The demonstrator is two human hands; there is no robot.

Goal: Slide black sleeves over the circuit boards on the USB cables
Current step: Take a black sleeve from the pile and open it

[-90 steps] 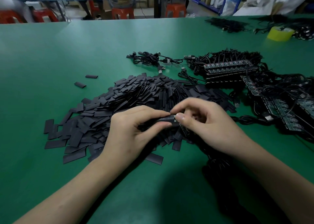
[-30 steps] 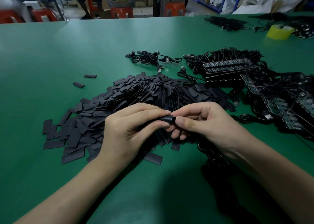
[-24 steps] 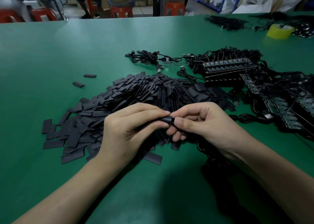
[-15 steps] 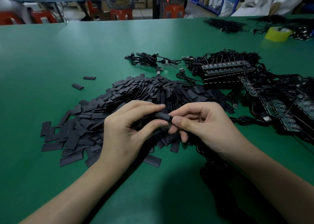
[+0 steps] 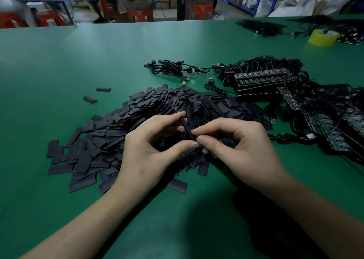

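A black sleeve (image 5: 186,128) stands tilted between my two hands, just above a big pile of flat black sleeves (image 5: 126,132). My left hand (image 5: 149,150) pinches the sleeve between index finger and thumb. My right hand (image 5: 240,146) pinches its lower end with thumb and index finger. The circuit board inside it is hidden, and its black cable drops under my right wrist. Rows of bare circuit boards with USB cables (image 5: 264,77) lie at the right.
Sleeved USB cables (image 5: 173,70) lie behind the pile. Two stray sleeves (image 5: 89,99) sit left of it. A yellow tape roll (image 5: 323,37) and more cable bundles (image 5: 262,27) are at the far right. Red stools stand beyond the green table (image 5: 59,62).
The sleeve lay level between my fingertips; it now stands tilted, its far end raised. My left fingers have spread along it, and my right hand has shifted to its lower end.
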